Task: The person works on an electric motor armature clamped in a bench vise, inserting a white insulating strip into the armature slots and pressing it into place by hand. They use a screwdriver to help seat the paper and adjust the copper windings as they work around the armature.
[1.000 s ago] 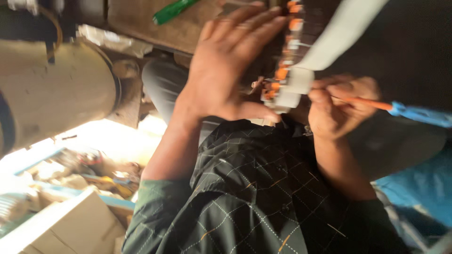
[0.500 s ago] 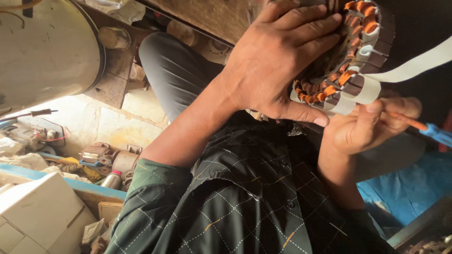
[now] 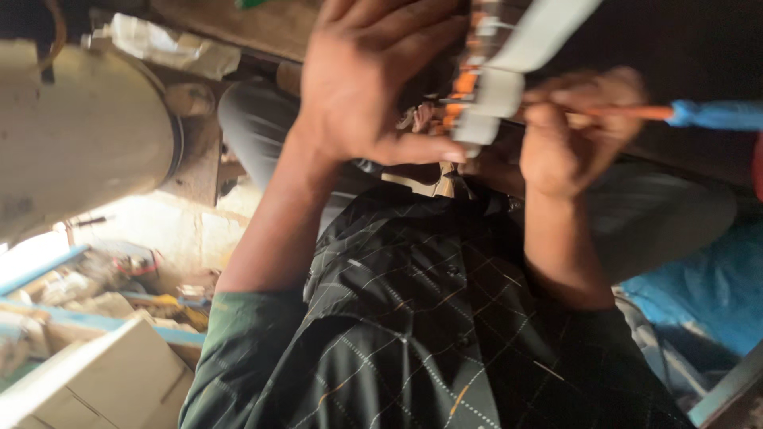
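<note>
Copper-wound stator (image 3: 469,87), blurred, left hand (image 3: 369,87), right hand (image 3: 568,139) gripping screwdriver (image 3: 683,114)

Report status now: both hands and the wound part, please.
Left hand grips copper-wound stator. Right hand holds blue-handled tool against it. White strip crosses the stator.

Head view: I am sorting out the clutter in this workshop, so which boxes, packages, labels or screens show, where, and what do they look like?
Pale cardboard box: bottom left corner, blocky, off-white to tan, plain faces.
Crumpled whitish wrapping: top left, above the large grey metal cylinder, wrinkled and shapeless.
Small packets on the blue-edged shelf: left, too blurred to describe.
No readable labels, signs or screens show.
</note>
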